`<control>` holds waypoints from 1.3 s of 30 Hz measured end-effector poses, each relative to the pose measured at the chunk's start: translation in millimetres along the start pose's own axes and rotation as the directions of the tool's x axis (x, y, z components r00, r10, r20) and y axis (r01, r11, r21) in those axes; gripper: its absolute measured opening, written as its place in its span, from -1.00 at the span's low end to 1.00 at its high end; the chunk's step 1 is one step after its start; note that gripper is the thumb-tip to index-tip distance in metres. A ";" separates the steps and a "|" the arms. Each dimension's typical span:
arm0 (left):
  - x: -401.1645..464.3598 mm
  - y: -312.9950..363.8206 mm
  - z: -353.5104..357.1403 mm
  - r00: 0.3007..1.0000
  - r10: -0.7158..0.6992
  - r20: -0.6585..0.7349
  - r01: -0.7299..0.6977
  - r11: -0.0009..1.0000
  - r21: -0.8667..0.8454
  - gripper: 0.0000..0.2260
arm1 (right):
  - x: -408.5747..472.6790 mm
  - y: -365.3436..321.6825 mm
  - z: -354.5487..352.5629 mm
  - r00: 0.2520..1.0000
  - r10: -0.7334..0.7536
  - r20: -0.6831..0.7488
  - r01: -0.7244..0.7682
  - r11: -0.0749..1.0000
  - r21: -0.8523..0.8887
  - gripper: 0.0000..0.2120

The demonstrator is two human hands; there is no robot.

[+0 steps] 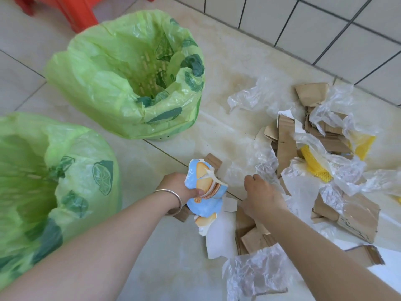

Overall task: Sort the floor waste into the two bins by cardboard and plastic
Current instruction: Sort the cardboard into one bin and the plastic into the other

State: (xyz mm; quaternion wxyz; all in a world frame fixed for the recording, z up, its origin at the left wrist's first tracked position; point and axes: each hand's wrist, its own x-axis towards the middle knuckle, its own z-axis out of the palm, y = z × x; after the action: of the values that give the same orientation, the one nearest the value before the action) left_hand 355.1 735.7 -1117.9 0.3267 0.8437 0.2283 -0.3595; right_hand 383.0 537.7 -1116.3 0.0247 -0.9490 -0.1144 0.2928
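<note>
My left hand (181,187) grips a torn blue biscuit-box piece (206,192) printed with biscuits, just above the floor. My right hand (260,194) reaches down into the waste pile, its fingers curled over brown cardboard scraps (252,234); whether it holds one is hidden. Two bins lined with green bags stand to the left: the far bin (104,90) and the near bin (71,170). Clear plastic film (256,272) and more cardboard (355,216) lie scattered to the right.
An orange plastic stool (71,11) stands beyond the far bin. A white tiled wall (325,29) borders the pile at the back right. Yellow foam netting (316,164) lies among the plastic. White card pieces (221,240) lie by my wrists.
</note>
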 end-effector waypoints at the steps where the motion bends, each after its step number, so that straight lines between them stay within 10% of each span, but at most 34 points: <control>1: -1.3 1.1 -0.9 1.000 0.006 0.001 -0.006 1.000 -0.026 -0.71 | -2.0 1.9 -4.3 1.000 0.009 -0.017 -0.009 1.000 0.014 -0.81; 10: -35.3 26.6 -23.2 0.993 0.114 -0.014 -0.115 0.985 -0.127 -0.74 | -19.6 5.0 -49.1 0.998 0.031 -0.046 -0.010 0.916 0.402 -0.84; 20: -132.5 19.5 -100.3 0.938 0.232 -0.257 -0.328 0.832 -0.448 -0.86 | -54.3 -51.1 -156.0 0.981 -0.137 -0.134 0.187 0.533 0.825 -0.75; 30: -227.1 -58.3 -173.5 0.755 -0.031 -0.655 -0.474 0.664 -0.578 -0.82 | -88.2 -213.4 -201.5 0.729 -0.590 -0.346 0.490 0.097 0.866 -0.82; 36: -230.1 -123.2 -173.1 0.680 -0.218 -0.700 -0.374 0.718 -0.587 -0.46 | -84.2 -288.7 -142.7 0.703 -0.640 -0.311 0.608 0.313 0.730 -0.71; 39: -219.2 -147.1 -170.3 0.726 -0.288 -0.624 -0.287 0.698 -0.656 -0.59 | -78.0 -309.8 -118.4 0.728 -0.640 -0.243 0.582 0.390 0.714 -0.77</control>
State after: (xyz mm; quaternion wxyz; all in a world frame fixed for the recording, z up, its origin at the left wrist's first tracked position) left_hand 202.1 925.0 -919.3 0.5192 0.7179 0.4535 0.0973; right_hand 324.1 823.3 -940.2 0.5157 -0.7279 -0.3233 0.3159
